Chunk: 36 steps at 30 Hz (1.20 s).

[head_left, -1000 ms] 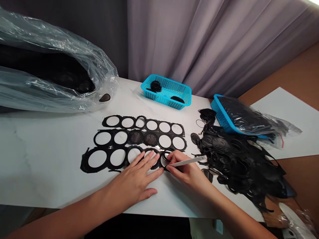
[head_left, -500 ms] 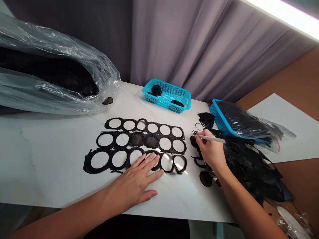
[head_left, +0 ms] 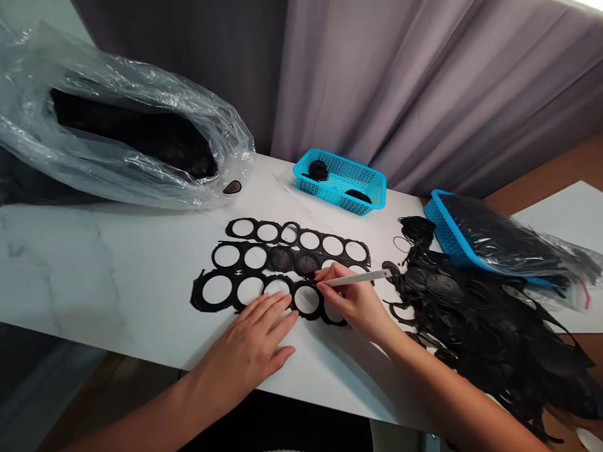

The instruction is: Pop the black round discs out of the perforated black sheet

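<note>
Three rows of black sheet with round holes lie on the white table: a front strip (head_left: 234,295), a middle strip (head_left: 242,256) and a back strip (head_left: 255,230). Two holes in the middle strip still hold dark discs (head_left: 282,258). My left hand (head_left: 257,329) lies flat, fingers spread, its fingertips on the front strip's near edge. My right hand (head_left: 360,301) pinches a slim, flat, pale tool (head_left: 365,276) with a small hole near its end. The tool's tip is at the gap between the middle and front strips, just below the right disc, mostly hidden by my fingers.
A blue basket (head_left: 339,198) at the back holds black ring-like pieces. To the right spreads a heap of black scraps (head_left: 471,333), beside a second blue basket (head_left: 452,232) with a plastic bag on it. A large clear bag (head_left: 226,138) with black contents stands at the left.
My right hand has moved left with the tool, from the edge of the black heap to the strips. The left hand stays on the front strip. The view has shifted left.
</note>
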{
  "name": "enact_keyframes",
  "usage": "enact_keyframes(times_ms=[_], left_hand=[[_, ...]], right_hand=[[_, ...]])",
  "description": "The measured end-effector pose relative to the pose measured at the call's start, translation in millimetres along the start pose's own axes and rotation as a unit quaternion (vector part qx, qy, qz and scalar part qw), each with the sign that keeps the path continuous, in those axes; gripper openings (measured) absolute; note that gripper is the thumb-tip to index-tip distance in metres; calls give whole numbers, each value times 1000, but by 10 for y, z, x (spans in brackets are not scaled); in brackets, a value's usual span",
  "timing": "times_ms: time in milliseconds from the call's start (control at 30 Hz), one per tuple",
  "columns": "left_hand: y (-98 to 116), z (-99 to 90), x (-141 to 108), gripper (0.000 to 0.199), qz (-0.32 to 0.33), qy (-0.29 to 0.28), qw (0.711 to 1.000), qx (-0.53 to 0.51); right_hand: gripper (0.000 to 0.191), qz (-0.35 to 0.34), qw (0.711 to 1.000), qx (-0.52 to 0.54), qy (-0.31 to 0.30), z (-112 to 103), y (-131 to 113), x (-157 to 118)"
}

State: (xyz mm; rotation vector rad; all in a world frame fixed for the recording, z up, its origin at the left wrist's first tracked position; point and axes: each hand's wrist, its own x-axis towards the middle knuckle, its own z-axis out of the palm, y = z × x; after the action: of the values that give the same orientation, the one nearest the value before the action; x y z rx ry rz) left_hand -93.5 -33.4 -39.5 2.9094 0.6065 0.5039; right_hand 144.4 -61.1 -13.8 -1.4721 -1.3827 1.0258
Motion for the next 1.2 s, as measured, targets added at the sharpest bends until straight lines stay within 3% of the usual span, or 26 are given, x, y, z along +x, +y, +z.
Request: enact_keyframes(times_ms=[167,700,867,1033,1100,1200], left_hand=[[5,10,11,33,-3,-1,1000,-14],[2,40,-11,33,-19,-7,999,-46],[1,58,-8,31,-16,-9,999,-43],[-2,81,3,27,-24,7,998,-57],[-9,87,7,28,-19,8,998,-53],[-14,84,-1,29,-13,9,999,-51]], right_hand=[[18,46,995,22,-84,121,47,-78],[21,11,996,-36,-75,193,65,-174],[15,-49,986,-147,-60,267,98,-250],[11,-158,945,-271,-98,241,17,-338],[11,-165,941,-293,-31,46,22,-209],[15,-98,924,-315,194,-397,127,124]])
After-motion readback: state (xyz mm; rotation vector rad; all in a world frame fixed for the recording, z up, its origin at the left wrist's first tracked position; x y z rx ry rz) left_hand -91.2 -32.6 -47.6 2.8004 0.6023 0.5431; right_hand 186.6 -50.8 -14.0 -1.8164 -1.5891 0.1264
